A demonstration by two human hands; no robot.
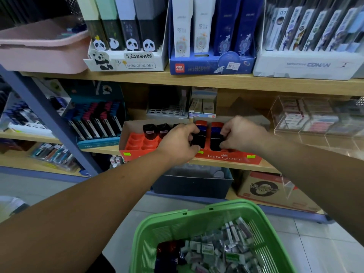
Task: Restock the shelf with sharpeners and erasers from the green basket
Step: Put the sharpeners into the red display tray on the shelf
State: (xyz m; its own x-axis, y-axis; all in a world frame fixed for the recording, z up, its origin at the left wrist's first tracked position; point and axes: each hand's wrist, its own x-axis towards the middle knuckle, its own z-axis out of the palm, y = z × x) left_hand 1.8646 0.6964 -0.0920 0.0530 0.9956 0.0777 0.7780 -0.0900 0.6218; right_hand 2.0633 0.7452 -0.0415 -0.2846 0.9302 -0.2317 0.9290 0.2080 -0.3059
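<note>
On the middle shelf stands a red Faber-Castell display tray (226, 157) with slots for sharpeners. My left hand (178, 143) grips a black sharpener (198, 140) in a front slot. My right hand (241, 133) holds another black sharpener (215, 141) in the slot beside it. Red and blue sharpeners (216, 127) stand behind these. A second red tray (137, 143) to the left holds dark sharpeners (149, 132) at its back, with bare slots in front. The green basket (177, 231) sits low in front of me, filled with several wrapped erasers (222, 247) and a few red and blue sharpeners (167, 251).
A clear acrylic box (315, 117) with erasers stands right of the trays. A teal knife display (96, 123) sits to the left. The upper shelf carries pen boxes and a pink tub (43, 48). Cardboard boxes fill the bottom shelf, and a blue shelf post (47, 119) slants at left.
</note>
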